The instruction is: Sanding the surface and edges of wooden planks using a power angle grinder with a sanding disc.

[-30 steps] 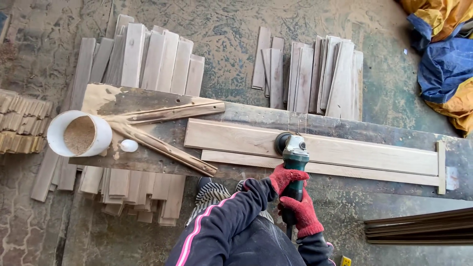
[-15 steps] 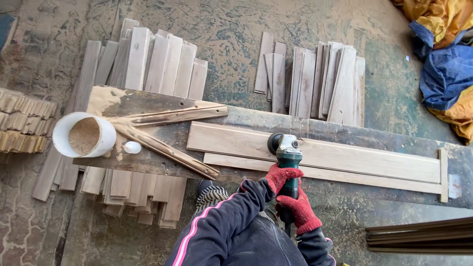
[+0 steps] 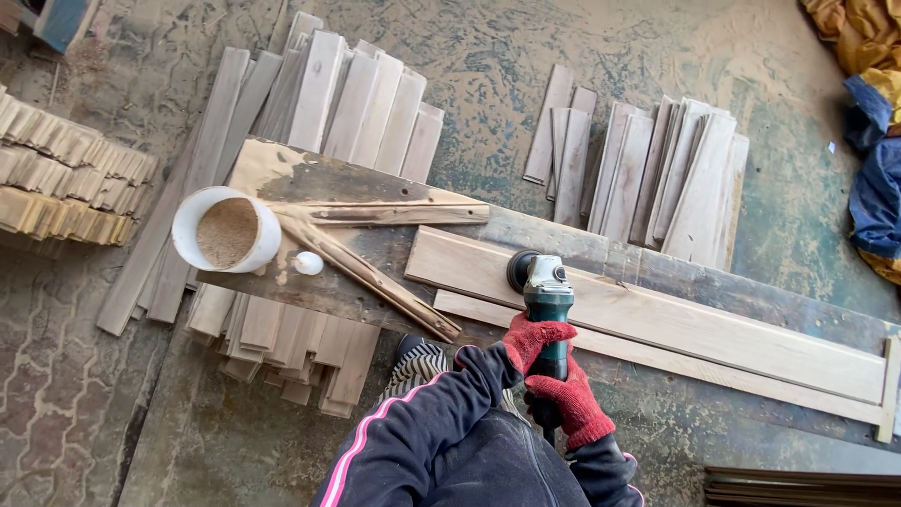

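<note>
The person held a green and grey grinder [image 3: 544,299] with both hands, and both hands wore red knitted gloves. The left hand [image 3: 532,338] was closed around the body of the grinder, just behind its head, with the fingers [image 3: 554,330] wrapped over the top of the tool. The right hand [image 3: 568,402] was closed around the rear part of the handle, directly behind the left hand and closer to the person's body; the two gloves were touching each other. Beyond the left fingers, the round dark disc [image 3: 518,270] of the grinder rested on a long pale board [image 3: 676,319], near its left end. This board lay on a dark, worn workbench [image 3: 375,253], and a thinner strip of wood [image 3: 713,371] lay along its nearer edge, just to the right of the hands. Far to the left of the fingers stood a white round tub [image 3: 227,230] with sawdust inside, and a small white cap [image 3: 308,263] lay just beside it. Two rough wooden strips [image 3: 375,268] crossed the bench between the tub and the board. Farther away from the fingers, on the dusty floor, lay stacks of short planks [image 3: 657,169]. The sleeve [image 3: 413,422] of the left arm was dark with a pink stripe.
</note>
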